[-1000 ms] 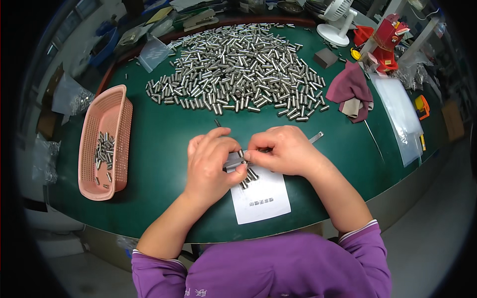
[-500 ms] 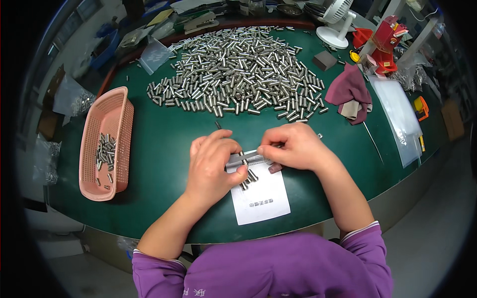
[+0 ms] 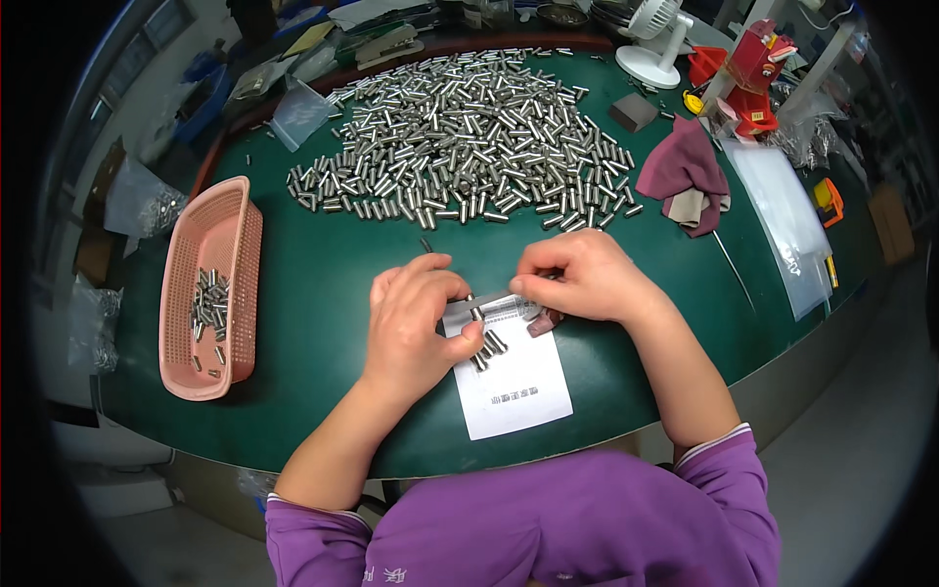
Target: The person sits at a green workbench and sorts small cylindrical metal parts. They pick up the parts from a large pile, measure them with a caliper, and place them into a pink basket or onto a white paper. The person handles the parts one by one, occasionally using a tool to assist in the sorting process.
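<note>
Passable on the desk (image 3: pixel 311 303) between pink basket (image 3: pixel 247 284) and left hand (image 3: pixel 413 318); blocked toward far edge by metal pins (image 3: pixel 469 137), toward right edge by plastic bags (image 3: pixel 781 230).

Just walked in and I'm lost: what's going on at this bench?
The person's left hand pinches a short metal cylinder, while the right hand holds a flat grey strip close to it. More cylinders lie on the white sheet below. Beyond is a large pile of them; the pink basket at left holds some.
</note>
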A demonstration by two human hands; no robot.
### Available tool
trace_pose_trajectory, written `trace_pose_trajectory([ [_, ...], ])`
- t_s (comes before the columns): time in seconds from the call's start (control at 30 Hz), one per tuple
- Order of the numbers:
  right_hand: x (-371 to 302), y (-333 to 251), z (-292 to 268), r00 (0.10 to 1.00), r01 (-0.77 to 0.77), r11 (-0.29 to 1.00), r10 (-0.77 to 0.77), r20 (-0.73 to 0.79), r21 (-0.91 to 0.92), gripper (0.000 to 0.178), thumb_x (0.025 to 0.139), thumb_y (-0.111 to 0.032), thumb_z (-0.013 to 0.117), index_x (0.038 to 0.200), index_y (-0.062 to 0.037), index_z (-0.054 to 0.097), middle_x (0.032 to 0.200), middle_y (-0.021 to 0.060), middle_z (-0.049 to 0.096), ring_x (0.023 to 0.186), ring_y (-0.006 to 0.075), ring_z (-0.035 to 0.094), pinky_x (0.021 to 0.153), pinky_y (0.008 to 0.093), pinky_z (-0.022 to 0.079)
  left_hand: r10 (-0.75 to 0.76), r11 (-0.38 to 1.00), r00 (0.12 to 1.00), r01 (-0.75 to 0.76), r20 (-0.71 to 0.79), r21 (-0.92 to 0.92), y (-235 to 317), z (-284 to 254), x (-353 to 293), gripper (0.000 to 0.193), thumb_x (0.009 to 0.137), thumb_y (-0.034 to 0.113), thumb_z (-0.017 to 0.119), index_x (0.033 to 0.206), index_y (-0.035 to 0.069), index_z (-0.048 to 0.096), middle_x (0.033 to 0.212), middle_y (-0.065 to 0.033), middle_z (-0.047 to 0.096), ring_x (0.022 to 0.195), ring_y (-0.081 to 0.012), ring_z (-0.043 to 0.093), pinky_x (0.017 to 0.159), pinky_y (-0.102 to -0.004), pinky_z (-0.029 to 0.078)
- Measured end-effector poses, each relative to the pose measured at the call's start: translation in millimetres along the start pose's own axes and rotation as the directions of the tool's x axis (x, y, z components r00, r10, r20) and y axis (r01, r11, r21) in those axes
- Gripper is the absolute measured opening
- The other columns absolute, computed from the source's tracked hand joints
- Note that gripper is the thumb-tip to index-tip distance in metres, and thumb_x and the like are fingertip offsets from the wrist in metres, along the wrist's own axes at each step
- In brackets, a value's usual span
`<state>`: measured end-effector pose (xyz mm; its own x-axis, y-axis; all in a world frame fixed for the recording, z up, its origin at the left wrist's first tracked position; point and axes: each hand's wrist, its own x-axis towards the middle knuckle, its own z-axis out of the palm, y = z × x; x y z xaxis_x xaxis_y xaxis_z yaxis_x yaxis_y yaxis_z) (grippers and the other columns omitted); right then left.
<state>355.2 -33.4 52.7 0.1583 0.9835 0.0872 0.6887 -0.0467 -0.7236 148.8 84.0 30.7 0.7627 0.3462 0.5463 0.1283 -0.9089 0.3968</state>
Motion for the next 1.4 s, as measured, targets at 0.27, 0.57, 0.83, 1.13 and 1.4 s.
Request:
trace_pose_trajectory([
  [0.27,-2,-5,4,1.000,-0.014,1.000,0.014,0.002,-0.001,0.019,0.082,-0.031,0.069,0.079,-0.0120,0.071,0.068,0.0071,0.067,0.062,0.0256,0.065,0.058,0.0358,0.050,-0.005,0.999,1.000,0.006,0.012,-0.031,1,4,-1,0.035,0.059,0.008,0.080,0.088,0.009,0.061,0.091,-0.0030,0.067,0.111,-0.0294,0.063,0.091,-0.0426,0.042],
  [0.57,-3,23,-10,0.973,-0.006,0.927,-0.082,-0.218,-0.375,0.018,0.082,-0.026,0.070,0.079,-0.0076,0.069,0.072,0.0070,0.066,0.067,0.0255,0.064,0.062,0.0370,0.050,-0.087,0.986,0.981,0.109,0.175,-0.122,12,10,-8,0.034,0.061,0.012,0.081,0.089,0.009,0.060,0.106,-0.0049,0.065,0.116,-0.0309,0.057,0.095,-0.0439,0.039],
  [0.83,-6,17,-4,0.984,0.041,0.921,-0.104,-0.142,-0.388,0.015,0.079,-0.023,0.071,0.081,-0.0080,0.070,0.086,0.0066,0.065,0.089,0.0277,0.062,0.076,0.0395,0.051,-0.109,0.989,0.948,0.132,0.300,-0.060,15,5,-15,0.048,0.062,0.019,0.086,0.102,0.005,0.063,0.124,-0.0133,0.055,0.123,-0.0323,0.049,0.100,-0.0458,0.037],
  [1.13,-17,-4,5,0.952,0.304,0.923,-0.304,0.039,-0.235,0.010,0.072,-0.019,0.072,0.074,-0.0106,0.067,0.088,0.0032,0.057,0.095,0.0239,0.054,0.084,0.0378,0.042,-0.233,0.963,0.843,0.268,0.485,-0.003,31,-30,-13,0.059,0.067,0.019,0.086,0.114,0.000,0.057,0.109,-0.0138,0.057,0.104,-0.0312,0.057,0.093,-0.0403,0.045],
  [1.4,-18,-13,11,0.954,0.290,0.920,-0.255,0.159,-0.265,0.016,0.069,-0.019,0.076,0.077,-0.0103,0.066,0.093,0.0042,0.058,0.100,0.0258,0.054,0.087,0.0384,0.042,-0.185,0.954,0.908,0.258,0.376,-0.154,25,-10,-30,0.080,0.069,0.010,0.083,0.139,0.004,0.044,0.105,-0.0073,0.061,0.087,-0.0230,0.058,0.085,-0.0380,0.049],
])
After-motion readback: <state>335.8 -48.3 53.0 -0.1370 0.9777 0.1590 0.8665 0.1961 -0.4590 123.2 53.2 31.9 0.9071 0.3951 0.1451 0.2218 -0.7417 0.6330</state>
